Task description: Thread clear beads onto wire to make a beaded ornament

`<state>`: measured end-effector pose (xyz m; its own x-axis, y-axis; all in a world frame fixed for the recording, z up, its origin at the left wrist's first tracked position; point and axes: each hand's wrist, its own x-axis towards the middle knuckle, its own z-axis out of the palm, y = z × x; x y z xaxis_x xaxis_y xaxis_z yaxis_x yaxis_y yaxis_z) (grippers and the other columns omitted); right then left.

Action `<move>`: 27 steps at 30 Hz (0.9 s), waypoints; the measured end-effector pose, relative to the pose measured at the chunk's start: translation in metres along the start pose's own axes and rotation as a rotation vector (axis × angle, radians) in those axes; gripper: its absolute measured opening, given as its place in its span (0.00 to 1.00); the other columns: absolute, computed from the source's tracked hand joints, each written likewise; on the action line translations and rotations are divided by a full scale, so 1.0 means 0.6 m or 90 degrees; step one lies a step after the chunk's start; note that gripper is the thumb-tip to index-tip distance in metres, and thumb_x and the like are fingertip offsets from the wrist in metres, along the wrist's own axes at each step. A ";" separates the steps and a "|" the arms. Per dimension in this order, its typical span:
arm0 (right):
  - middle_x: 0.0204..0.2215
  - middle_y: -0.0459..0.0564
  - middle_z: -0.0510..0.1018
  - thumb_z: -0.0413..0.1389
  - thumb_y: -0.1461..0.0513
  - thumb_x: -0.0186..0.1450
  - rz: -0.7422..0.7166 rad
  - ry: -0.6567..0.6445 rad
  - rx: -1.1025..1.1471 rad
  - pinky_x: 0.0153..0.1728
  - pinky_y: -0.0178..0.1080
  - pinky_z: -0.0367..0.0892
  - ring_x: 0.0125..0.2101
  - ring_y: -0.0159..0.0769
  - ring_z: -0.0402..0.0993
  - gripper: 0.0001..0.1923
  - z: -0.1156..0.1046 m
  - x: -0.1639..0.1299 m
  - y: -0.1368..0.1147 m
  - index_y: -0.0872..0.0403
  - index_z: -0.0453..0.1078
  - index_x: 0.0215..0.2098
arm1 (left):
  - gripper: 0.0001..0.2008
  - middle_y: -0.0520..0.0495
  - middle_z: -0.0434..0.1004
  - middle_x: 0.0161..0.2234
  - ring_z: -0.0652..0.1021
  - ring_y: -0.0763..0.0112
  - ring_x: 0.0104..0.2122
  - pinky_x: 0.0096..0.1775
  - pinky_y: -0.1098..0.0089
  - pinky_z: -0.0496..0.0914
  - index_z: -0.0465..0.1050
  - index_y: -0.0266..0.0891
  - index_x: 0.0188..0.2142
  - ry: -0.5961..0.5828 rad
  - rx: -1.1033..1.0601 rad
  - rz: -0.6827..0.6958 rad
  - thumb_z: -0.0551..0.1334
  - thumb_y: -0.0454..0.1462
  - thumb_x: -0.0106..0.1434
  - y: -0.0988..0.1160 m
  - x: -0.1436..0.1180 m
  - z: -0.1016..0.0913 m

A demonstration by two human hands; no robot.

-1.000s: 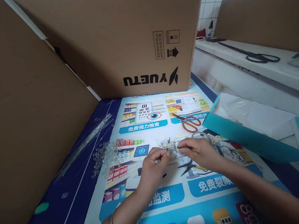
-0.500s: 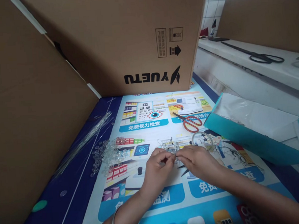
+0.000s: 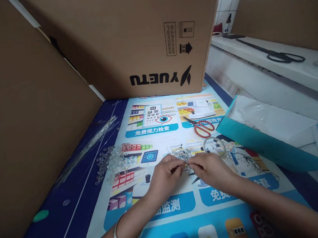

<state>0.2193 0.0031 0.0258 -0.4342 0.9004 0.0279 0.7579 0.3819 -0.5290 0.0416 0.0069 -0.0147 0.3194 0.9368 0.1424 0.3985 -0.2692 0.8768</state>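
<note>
Left hand (image 3: 166, 172) and right hand (image 3: 209, 168) both pinch a small wire-and-bead piece (image 3: 181, 156) mid-table; a slipped pinch likely scatters it into the clear bead pile (image 3: 115, 163) left.

The left hand (image 3: 165, 174) and right hand (image 3: 209, 169) meet fingertip to fingertip over a colourful printed poster mat (image 3: 175, 207), pinching a small cluster of clear beads and thin wire (image 3: 181, 155). A pile of loose clear beads (image 3: 114, 163) lies left of them, red-handled scissors (image 3: 202, 127) beyond, a large brown cardboard box (image 3: 132, 41) behind.
</note>
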 end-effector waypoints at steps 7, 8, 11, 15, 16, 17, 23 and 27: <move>0.18 0.42 0.65 0.47 0.66 0.62 -0.015 -0.034 0.102 0.23 0.30 0.51 0.22 0.28 0.60 0.13 -0.005 0.005 0.004 0.55 0.63 0.20 | 0.09 0.47 0.72 0.29 0.72 0.69 0.33 0.33 0.70 0.67 0.76 0.41 0.36 0.004 -0.004 0.006 0.57 0.33 0.59 0.008 -0.002 0.002; 0.19 0.42 0.65 0.47 0.66 0.62 -0.014 -0.037 0.123 0.23 0.30 0.51 0.22 0.28 0.61 0.12 -0.005 0.005 0.005 0.55 0.64 0.21 | 0.09 0.47 0.72 0.29 0.72 0.70 0.32 0.33 0.70 0.67 0.76 0.41 0.35 0.004 -0.007 0.001 0.57 0.33 0.59 0.009 -0.002 0.002; 0.20 0.42 0.68 0.48 0.66 0.61 -0.007 -0.041 0.189 0.24 0.29 0.54 0.23 0.28 0.62 0.09 -0.004 0.004 0.010 0.55 0.67 0.25 | 0.07 0.48 0.71 0.28 0.71 0.70 0.32 0.33 0.71 0.66 0.76 0.41 0.32 -0.001 -0.004 -0.012 0.58 0.33 0.58 0.012 -0.001 0.000; 0.22 0.42 0.70 0.49 0.66 0.60 0.005 -0.047 0.229 0.24 0.29 0.55 0.24 0.27 0.63 0.08 -0.003 0.004 0.013 0.54 0.69 0.28 | 0.06 0.49 0.69 0.27 0.71 0.71 0.31 0.32 0.72 0.65 0.74 0.39 0.29 -0.010 0.005 -0.009 0.57 0.33 0.58 0.015 0.000 -0.002; 0.22 0.42 0.70 0.49 0.66 0.60 0.006 -0.047 0.225 0.24 0.29 0.55 0.24 0.27 0.64 0.08 -0.002 0.005 0.013 0.54 0.69 0.28 | 0.06 0.49 0.69 0.26 0.70 0.71 0.31 0.32 0.72 0.64 0.73 0.39 0.28 -0.008 0.011 -0.003 0.57 0.32 0.58 0.016 -0.001 -0.002; 0.22 0.42 0.71 0.49 0.66 0.60 0.007 -0.045 0.217 0.24 0.29 0.55 0.24 0.27 0.64 0.08 -0.003 0.005 0.012 0.54 0.69 0.28 | 0.07 0.50 0.68 0.26 0.70 0.72 0.30 0.32 0.72 0.64 0.72 0.39 0.27 -0.002 0.019 0.006 0.57 0.32 0.58 0.017 -0.002 -0.002; 0.24 0.43 0.73 0.50 0.67 0.60 0.003 -0.011 0.160 0.27 0.30 0.56 0.26 0.29 0.66 0.08 -0.002 0.006 0.004 0.53 0.71 0.29 | 0.06 0.50 0.66 0.25 0.68 0.73 0.27 0.29 0.73 0.62 0.69 0.37 0.24 0.044 0.032 0.037 0.56 0.29 0.54 0.028 -0.005 -0.002; 0.23 0.42 0.72 0.49 0.66 0.60 0.031 -0.013 0.222 0.26 0.30 0.56 0.25 0.28 0.65 0.08 -0.002 0.008 0.007 0.54 0.70 0.29 | 0.04 0.50 0.65 0.25 0.68 0.74 0.27 0.29 0.73 0.62 0.69 0.37 0.24 0.088 -0.051 -0.034 0.58 0.30 0.53 0.033 -0.004 -0.008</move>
<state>0.2212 0.0092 0.0248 -0.4137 0.9102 -0.0192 0.5675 0.2413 -0.7872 0.0444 0.0005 0.0045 0.1766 0.9726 0.1511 0.3397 -0.2043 0.9181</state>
